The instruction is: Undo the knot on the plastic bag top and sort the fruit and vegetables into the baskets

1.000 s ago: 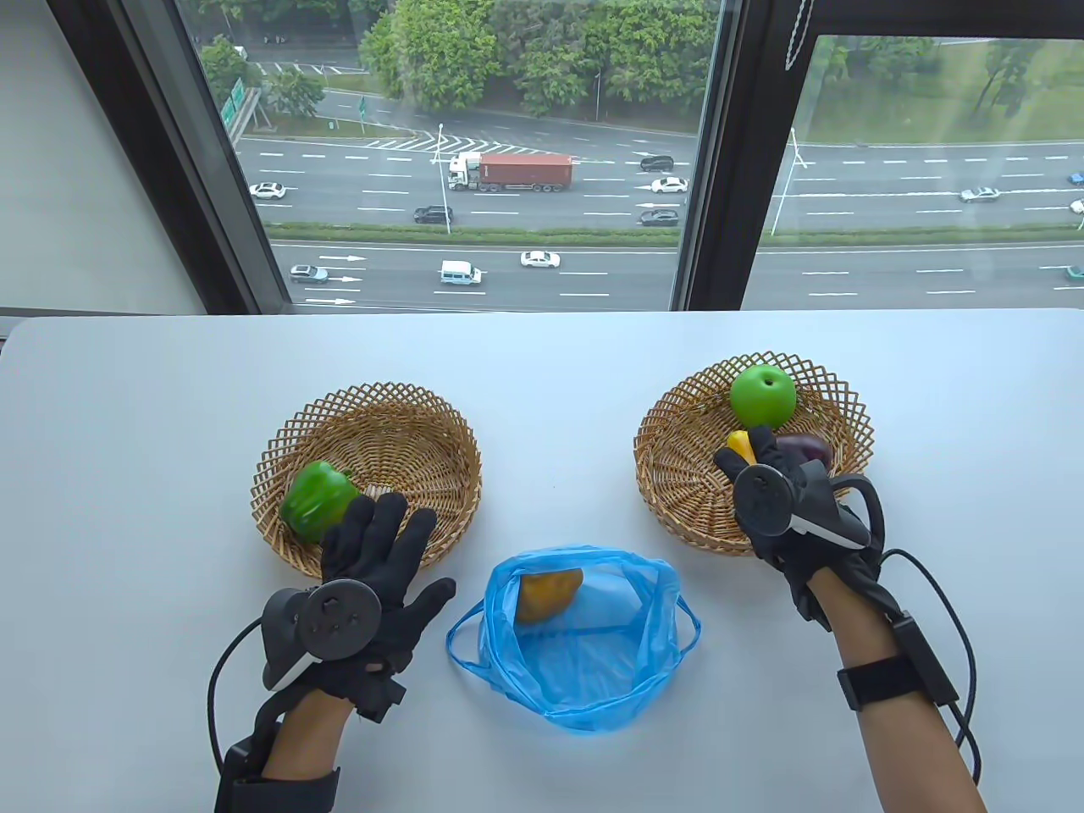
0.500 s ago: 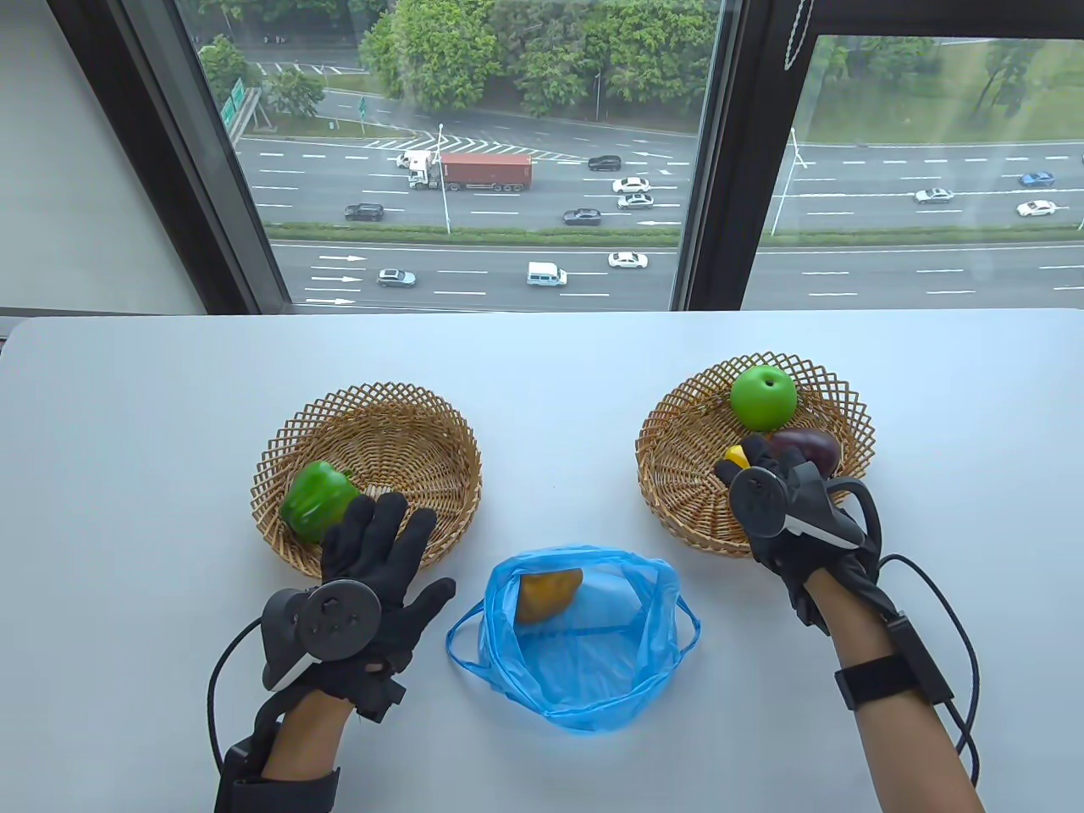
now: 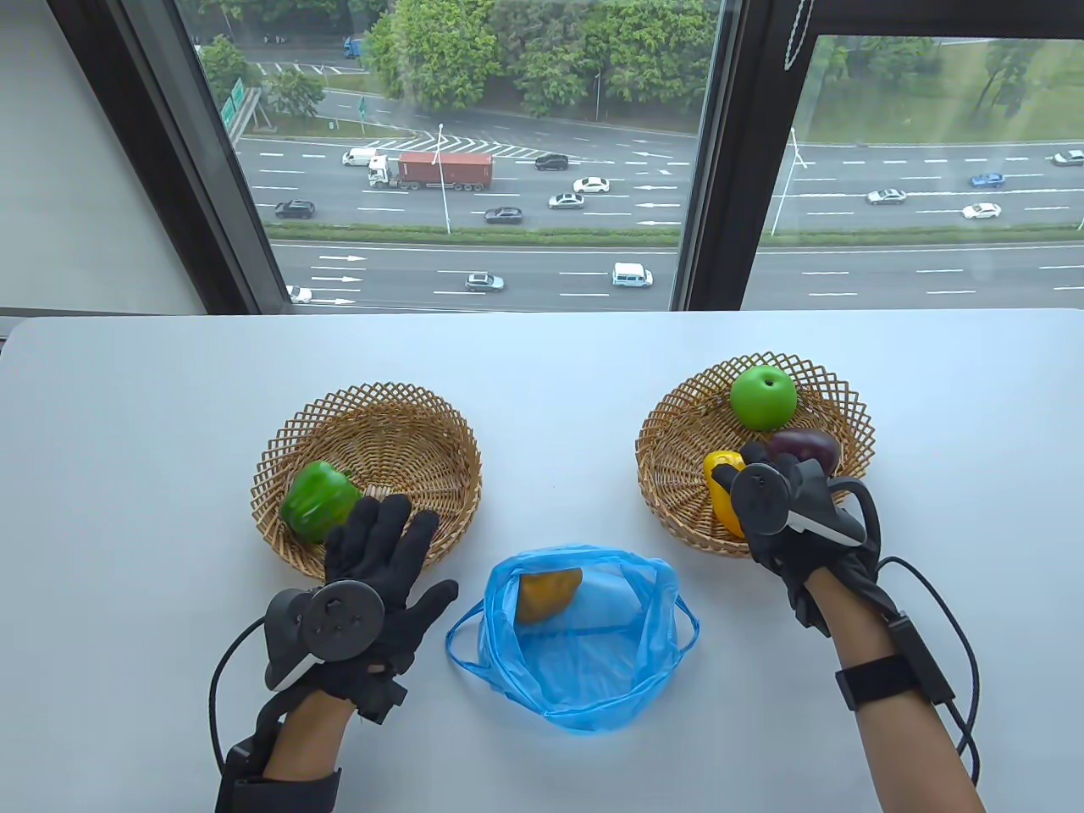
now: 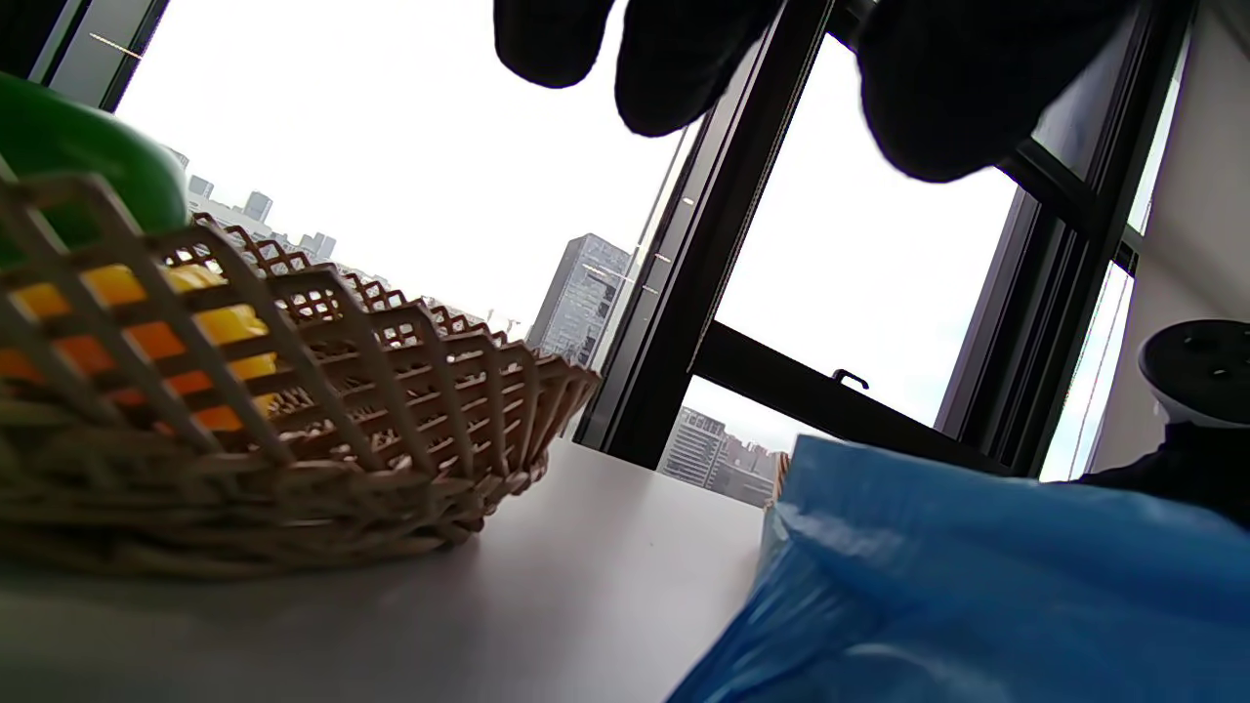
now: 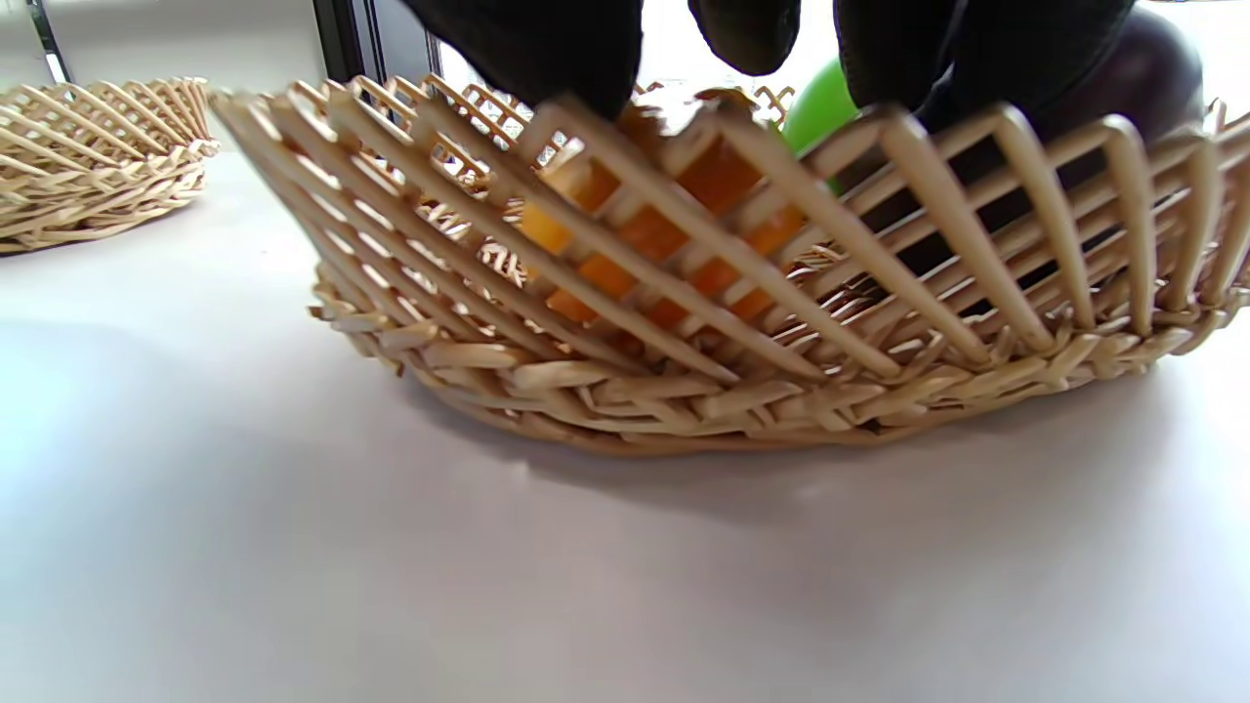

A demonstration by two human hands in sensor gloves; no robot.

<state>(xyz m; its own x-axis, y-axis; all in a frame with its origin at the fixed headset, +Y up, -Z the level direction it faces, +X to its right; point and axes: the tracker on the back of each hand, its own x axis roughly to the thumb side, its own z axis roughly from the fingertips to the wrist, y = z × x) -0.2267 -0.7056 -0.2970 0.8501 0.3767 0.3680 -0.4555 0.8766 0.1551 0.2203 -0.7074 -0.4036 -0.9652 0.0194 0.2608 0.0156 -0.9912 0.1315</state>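
The blue plastic bag (image 3: 584, 669) lies open at the table's front middle with an orange-yellow fruit (image 3: 549, 593) inside. The left basket (image 3: 398, 423) holds a green pepper (image 3: 318, 501); in the left wrist view a yellow-orange thing (image 4: 146, 332) shows through the weave beside the pepper (image 4: 78, 166). My left hand (image 3: 385, 529) lies flat with spread fingers at that basket's front rim. The right basket (image 3: 677, 440) holds a green apple (image 3: 763, 395), a dark purple piece (image 3: 809, 445) and a yellow piece (image 3: 721, 495). My right hand (image 3: 745, 461) hovers over the yellow piece, fingers (image 5: 547, 49) loose.
The white table (image 3: 550, 373) runs back to a window. The bag (image 4: 977, 586) sits between the two hands, close to the left basket (image 4: 391, 439). The right basket's rim (image 5: 879, 244) stands just below my right fingertips.
My right hand has drawn back toward me and the yellow piece now lies uncovered in the right basket. The left hand has hardly moved.
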